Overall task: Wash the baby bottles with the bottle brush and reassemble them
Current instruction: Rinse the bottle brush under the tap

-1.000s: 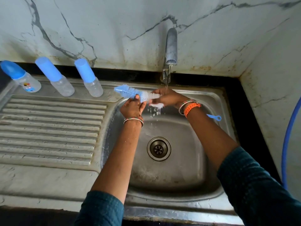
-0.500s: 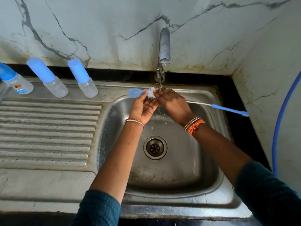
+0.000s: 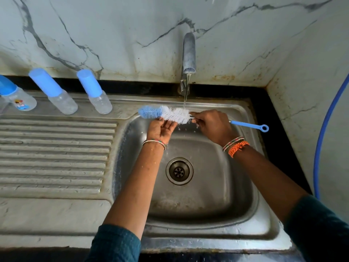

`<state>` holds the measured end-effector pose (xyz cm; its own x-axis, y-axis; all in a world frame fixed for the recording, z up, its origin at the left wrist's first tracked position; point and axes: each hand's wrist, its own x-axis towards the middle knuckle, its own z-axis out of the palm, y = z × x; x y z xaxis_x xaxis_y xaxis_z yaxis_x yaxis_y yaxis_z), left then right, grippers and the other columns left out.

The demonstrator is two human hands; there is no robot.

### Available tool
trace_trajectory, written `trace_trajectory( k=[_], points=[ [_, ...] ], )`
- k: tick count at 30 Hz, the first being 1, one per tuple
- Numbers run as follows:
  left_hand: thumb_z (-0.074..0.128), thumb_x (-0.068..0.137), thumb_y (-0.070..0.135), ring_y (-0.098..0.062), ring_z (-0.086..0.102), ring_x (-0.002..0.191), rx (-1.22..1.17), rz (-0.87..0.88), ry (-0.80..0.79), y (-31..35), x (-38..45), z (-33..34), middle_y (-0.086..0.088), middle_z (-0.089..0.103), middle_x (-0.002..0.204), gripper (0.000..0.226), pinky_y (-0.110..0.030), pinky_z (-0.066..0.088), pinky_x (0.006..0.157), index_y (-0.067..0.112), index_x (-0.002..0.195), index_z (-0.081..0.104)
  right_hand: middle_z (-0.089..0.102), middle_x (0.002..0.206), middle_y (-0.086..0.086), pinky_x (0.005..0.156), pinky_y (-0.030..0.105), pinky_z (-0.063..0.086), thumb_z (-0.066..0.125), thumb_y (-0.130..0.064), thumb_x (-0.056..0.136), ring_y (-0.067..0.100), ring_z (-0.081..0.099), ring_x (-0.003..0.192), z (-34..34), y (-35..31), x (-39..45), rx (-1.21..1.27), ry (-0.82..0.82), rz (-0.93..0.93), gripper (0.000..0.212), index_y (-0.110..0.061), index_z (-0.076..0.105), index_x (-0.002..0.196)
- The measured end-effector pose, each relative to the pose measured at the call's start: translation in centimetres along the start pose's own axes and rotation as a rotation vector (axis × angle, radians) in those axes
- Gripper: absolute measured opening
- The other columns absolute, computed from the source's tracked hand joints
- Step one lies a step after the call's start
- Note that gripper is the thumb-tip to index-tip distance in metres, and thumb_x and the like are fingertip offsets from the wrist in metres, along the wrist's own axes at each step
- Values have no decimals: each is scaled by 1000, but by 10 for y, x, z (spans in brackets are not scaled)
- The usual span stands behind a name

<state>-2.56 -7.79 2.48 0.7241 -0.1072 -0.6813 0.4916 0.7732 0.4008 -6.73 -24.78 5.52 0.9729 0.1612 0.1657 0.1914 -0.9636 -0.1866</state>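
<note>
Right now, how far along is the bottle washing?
Looks done: three capped baby bottles stand assembled on the drainboard, though the frame can't confirm they were washed. In hand: the right hand holds the bottle brush under the running tap; the left hand touches its bristles. Left: apparently only rinsing the brush.

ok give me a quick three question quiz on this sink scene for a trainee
1. True or false: water from the tap falls on the white bristles of the bottle brush.
2. Which hand holds the brush at its stem? A) left hand B) right hand C) neither
3. How many capped baby bottles stand at the back of the draining board?

Key:
1. True.
2. B: the right hand pinches the stem beside the bristles; the left hand lies open under them.
3. Three: the left bottle, middle bottle and right bottle.
</note>
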Motion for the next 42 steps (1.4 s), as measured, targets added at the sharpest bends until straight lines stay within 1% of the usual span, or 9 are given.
trace_trajectory(
  k=[6,10,16,22,25,28,35,40,42],
  points=[
    [34,94,-6,-26,55,78,-14,8,1,5,-13,-11,-14,53,80,23,-49,40,103,3,78,47,72,102,6,67,32,37,54,-19,93,28,65,91,4,-7,-1,-13,-29,-26,36,-30,63,125],
    [34,95,-4,-28,57,82,14,-28,-78,-16,-18,2,-17,57,88,18,-48,42,96,1,93,51,72,103,9,74,37,49,58,-21,90,32,65,94,-6,14,-17,-2,-16,72,31,-28,68,118],
    [34,96,-4,-26,52,78,49,-78,-137,-31,-26,16,-15,48,80,22,-49,42,98,3,80,47,74,97,7,74,39,52,64,-26,88,30,67,91,-17,36,-34,85,26,170,25,-28,71,112],
    [47,94,14,-26,53,79,21,-42,-156,-12,-29,19,-12,48,81,19,-45,50,86,6,77,47,74,94,7,75,38,51,63,-26,89,29,67,91,-22,35,-38,106,66,175,21,-25,73,108],
    [56,92,21,-22,52,74,118,-37,-170,-7,-25,23,-8,47,73,21,-44,51,80,8,77,47,74,96,8,73,37,51,64,-22,89,30,67,92,-25,37,-42,105,90,155,26,-25,71,113],
    [57,93,19,-20,53,77,220,-22,-190,-6,-18,26,-9,53,79,13,-38,51,76,9,85,54,75,91,4,69,29,48,65,-17,87,25,68,90,-29,42,-53,115,126,164,27,-26,72,112],
    [51,93,1,-20,59,83,268,35,-208,-23,-14,24,-7,59,88,13,-40,46,96,12,88,51,74,87,9,67,40,53,70,-25,85,30,69,86,-32,58,-79,119,149,217,21,-25,74,105],
    [45,93,-7,-29,50,122,190,56,-252,-34,-17,24,-5,61,86,23,-42,41,97,14,85,51,74,100,5,79,40,54,68,-29,86,30,68,97,-31,57,-84,137,134,316,25,-28,72,110],
    [45,93,-8,-31,48,126,168,52,-268,-35,-17,23,-4,64,81,24,-43,41,96,13,85,52,74,100,4,81,36,52,67,-39,85,29,66,99,-30,54,-83,127,105,359,26,-29,72,108]
  ],
)
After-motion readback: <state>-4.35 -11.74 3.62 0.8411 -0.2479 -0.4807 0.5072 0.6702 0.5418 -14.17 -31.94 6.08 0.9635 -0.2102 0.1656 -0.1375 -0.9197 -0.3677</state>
